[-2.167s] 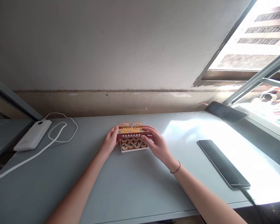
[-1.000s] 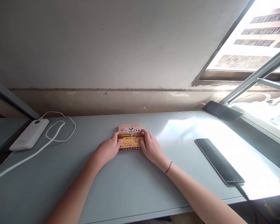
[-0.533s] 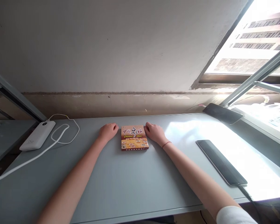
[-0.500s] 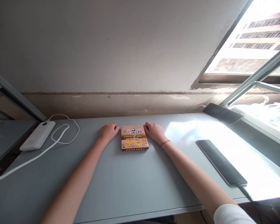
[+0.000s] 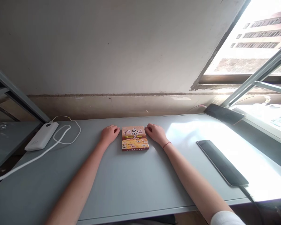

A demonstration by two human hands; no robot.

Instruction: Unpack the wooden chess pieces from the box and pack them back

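A flat Chinese chess box with an orange-brown printed lid lies closed on the grey desk. Just left of it rests my left hand, curled into a loose fist with nothing in it and a narrow gap to the box. On the other side my right hand is also curled into a fist, its knuckles close against the box's upper right edge; whether they touch it I cannot tell. A thin red string bracelet circles my right wrist.
A white power bank with a white cable sits at the left. To the right lies a dark tablet with a cable. Another dark phone-like device leans near the metal frame below the window. A wall stands behind the desk.
The view has shifted slightly, so the power bank and left frame appear a little farther right. Both fists stay beside the box, which has not moved on the desk.
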